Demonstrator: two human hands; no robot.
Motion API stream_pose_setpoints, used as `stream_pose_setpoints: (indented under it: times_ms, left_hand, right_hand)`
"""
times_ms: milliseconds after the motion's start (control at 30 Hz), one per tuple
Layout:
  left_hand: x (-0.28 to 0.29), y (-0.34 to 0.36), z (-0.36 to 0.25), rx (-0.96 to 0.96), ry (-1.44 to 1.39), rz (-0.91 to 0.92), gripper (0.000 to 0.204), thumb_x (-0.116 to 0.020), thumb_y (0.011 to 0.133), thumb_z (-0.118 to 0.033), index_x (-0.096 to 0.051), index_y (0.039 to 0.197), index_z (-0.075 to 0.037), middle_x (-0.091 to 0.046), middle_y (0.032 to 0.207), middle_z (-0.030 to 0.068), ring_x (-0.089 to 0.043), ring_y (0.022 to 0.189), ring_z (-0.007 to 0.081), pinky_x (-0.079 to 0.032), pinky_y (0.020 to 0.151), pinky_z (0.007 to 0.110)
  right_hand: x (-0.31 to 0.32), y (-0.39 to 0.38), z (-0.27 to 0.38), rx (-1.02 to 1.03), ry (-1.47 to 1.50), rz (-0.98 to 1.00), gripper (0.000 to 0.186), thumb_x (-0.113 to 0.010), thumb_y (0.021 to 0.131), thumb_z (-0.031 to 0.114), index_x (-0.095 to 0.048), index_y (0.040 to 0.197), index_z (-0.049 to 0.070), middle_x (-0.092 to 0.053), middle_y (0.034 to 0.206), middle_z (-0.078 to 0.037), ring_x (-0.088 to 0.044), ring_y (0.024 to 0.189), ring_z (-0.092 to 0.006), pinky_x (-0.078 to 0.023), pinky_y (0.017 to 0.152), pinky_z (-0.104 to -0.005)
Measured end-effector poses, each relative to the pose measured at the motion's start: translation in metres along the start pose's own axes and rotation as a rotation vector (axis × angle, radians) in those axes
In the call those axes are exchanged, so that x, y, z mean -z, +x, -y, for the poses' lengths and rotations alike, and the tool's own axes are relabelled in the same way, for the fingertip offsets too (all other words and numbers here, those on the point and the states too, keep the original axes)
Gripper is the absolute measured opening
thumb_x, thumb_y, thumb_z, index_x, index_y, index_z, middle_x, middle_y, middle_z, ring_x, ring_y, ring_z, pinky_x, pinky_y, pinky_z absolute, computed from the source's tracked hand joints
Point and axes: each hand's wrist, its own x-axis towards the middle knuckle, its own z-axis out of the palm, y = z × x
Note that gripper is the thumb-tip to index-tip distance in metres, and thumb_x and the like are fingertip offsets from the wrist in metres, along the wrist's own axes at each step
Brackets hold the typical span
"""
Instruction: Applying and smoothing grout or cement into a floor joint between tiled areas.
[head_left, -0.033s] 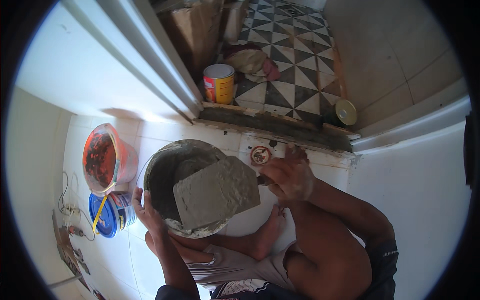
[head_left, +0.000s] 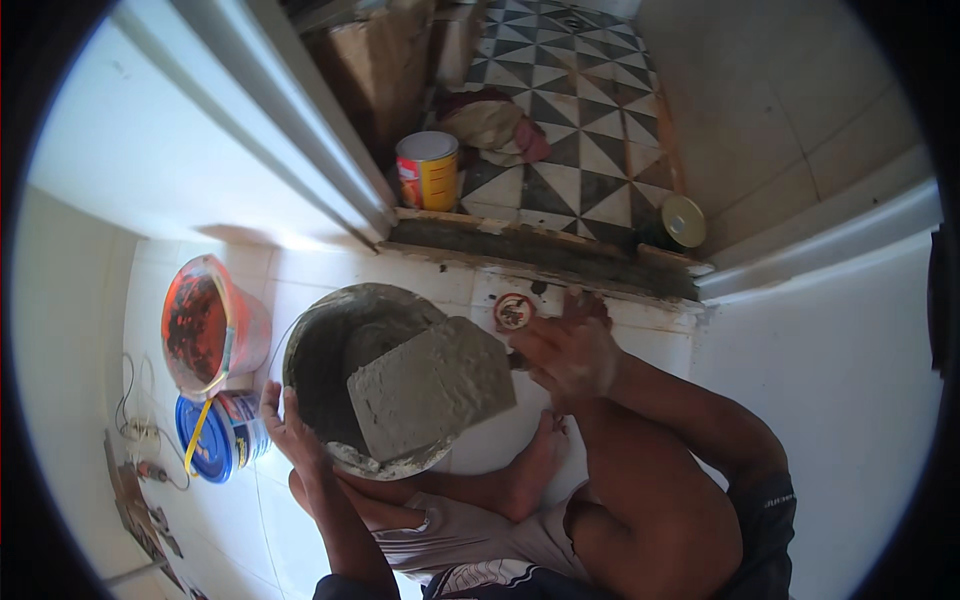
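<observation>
A grey-crusted bucket (head_left: 316, 350) of wet mortar is in front of me, over my bent leg. My left hand (head_left: 293, 425) is closed on its left rim, fingers along the outside. My right hand (head_left: 572, 355) grips the short handle of a flat, square trowel (head_left: 425, 395), whose mortar-coated blade lies across the bucket's mouth and covers its right part. Just beyond my right hand, a small round lid with a red rim (head_left: 515, 311) lies on the white tiles, near a mortar-smeared threshold strip (head_left: 470, 249).
At left stand an orange bucket (head_left: 200, 330) and a blue-lidded pail (head_left: 207, 440), with cables and tools (head_left: 150, 470). Beyond the threshold are a yellow-red can (head_left: 436, 180), crumpled cloths (head_left: 490, 130), cardboard (head_left: 370, 70), patterned tiles and another round tin (head_left: 683, 221). Walls flank me.
The view has shifted very slightly. My right hand and the trowel have moved a tiny amount, with both hands keeping their grips.
</observation>
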Motion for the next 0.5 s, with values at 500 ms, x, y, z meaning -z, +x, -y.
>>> stream_pose_setpoints:
  times_ms: [500]
  left_hand:
    - [0.006, 0.021, -0.013, -0.185, 0.233, -0.01, 0.062, -0.057, 0.106, -0.035, -0.045, 0.148, 0.008, -0.051, 0.145, 0.0234, -0.054, 0.13, 0.0301, -0.043, 0.11, 0.039]
  right_hand:
    - [-0.003, -0.015, 0.002, -0.12, -0.045, 0.234, 0.039, -0.07, 0.083, 0.031, -0.06, 0.116, 0.013, -0.064, 0.09, -0.002, -0.072, 0.076, -0.023, -0.059, 0.059, -0.0396]
